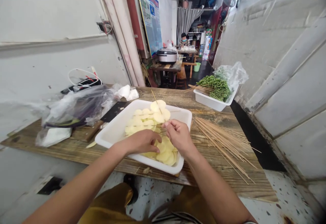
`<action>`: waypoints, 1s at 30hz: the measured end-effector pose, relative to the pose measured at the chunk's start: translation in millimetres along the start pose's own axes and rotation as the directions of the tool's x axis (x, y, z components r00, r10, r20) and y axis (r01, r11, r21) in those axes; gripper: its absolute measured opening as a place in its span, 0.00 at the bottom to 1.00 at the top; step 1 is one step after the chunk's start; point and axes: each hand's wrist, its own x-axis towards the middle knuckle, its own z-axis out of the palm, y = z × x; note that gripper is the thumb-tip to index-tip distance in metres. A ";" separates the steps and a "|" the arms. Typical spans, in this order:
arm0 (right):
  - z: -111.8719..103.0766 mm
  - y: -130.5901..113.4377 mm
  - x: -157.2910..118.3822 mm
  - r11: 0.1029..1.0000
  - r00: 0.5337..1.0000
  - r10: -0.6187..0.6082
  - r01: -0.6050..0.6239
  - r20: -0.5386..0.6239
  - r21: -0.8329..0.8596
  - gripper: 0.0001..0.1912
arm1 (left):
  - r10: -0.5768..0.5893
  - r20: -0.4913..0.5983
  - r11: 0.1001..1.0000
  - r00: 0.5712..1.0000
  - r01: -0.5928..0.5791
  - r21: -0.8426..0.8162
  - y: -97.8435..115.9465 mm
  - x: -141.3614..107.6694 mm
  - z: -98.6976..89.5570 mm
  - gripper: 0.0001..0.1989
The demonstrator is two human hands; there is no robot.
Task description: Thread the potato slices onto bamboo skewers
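One of two white trays (112, 128) sits near the front edge of the table (254, 186), holding pale slices (166, 152); above, the right hand (178, 135) grips one loaded skewer (160, 110); the left hand's (142, 140) grip I cannot tell.

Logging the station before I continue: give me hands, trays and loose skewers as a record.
Right hand: pinching a skewer threaded with potato slices
Left hand: at loose slices, contact unclear
Near tray: white plastic, holding threaded and loose slices
Far tray: white, holding green clusters
Loose bamboo skewers: fanned on wooden table, right of near tray
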 end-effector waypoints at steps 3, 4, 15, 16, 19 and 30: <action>-0.3 -1.4 -0.8 1.000 1.000 -0.001 0.001 0.002 0.003 0.12 | -0.028 0.013 0.998 1.000 0.027 0.053 7.0 7.6 4.1 0.19; -0.4 -2.1 -1.2 1.000 1.000 -0.001 0.001 0.006 0.008 0.12 | -0.038 0.012 0.997 0.999 0.037 0.068 8.6 9.4 4.8 0.18; -1.1 -4.0 -2.0 0.999 1.000 -0.002 0.001 0.014 0.035 0.11 | 0.022 -0.005 0.999 1.000 -0.022 -0.047 14.5 7.4 0.5 0.18; -1.0 -4.3 -2.3 0.999 1.000 0.006 -0.006 0.015 0.036 0.11 | 0.015 -0.015 0.999 1.000 -0.015 -0.031 17.5 6.8 0.7 0.19; -0.7 -5.9 -3.1 0.999 1.000 0.012 -0.013 0.017 0.029 0.11 | -0.072 -0.027 0.993 0.997 0.074 0.094 29.5 5.6 2.5 0.23; -1.9 -8.0 -4.1 0.999 1.000 0.010 -0.011 0.029 0.035 0.11 | -0.106 0.059 0.992 0.993 0.101 0.072 24.0 4.8 1.9 0.23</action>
